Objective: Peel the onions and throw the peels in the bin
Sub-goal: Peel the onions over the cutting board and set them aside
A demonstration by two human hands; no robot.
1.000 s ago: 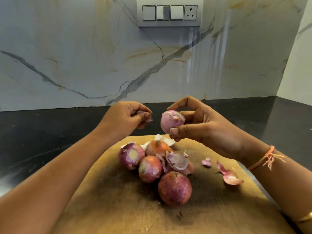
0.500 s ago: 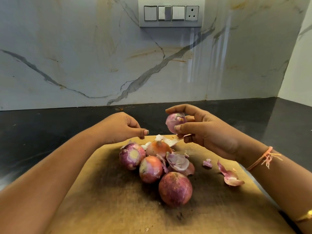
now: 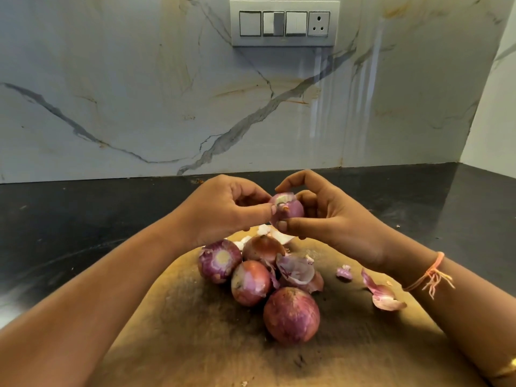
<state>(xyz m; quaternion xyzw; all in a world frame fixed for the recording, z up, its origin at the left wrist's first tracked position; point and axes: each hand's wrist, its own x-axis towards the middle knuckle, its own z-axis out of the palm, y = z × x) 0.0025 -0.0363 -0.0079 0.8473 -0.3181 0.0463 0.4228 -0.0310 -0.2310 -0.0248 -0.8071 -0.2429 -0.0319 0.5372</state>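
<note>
You're holding a small onion [image 3: 289,209] up over the far edge of the wooden board [image 3: 195,344], w/ your right hand [image 3: 335,219] curling round it, thumb underneath & forefinger arching over the top. Your left hand [image 3: 223,210] is pinching at the onion's left side w/ thumb & fingertips (can't tell if any skin is actually lifting there). Four more onions [image 3: 250,283] are sitting bunched together on the board just below your hands, touching each other, the biggest one [image 3: 291,314] lying nearest you. A cupped peel [image 3: 296,270] is leaning against that bunch on its right; a curled peel [image 3: 384,296] & a small scrap [image 3: 344,272] are lying further right, near your right wrist. The board is resting on the dark worktop [image 3: 83,219], w/ a marble wall [image 3: 139,107] & switch panel [image 3: 284,22] behind
</note>
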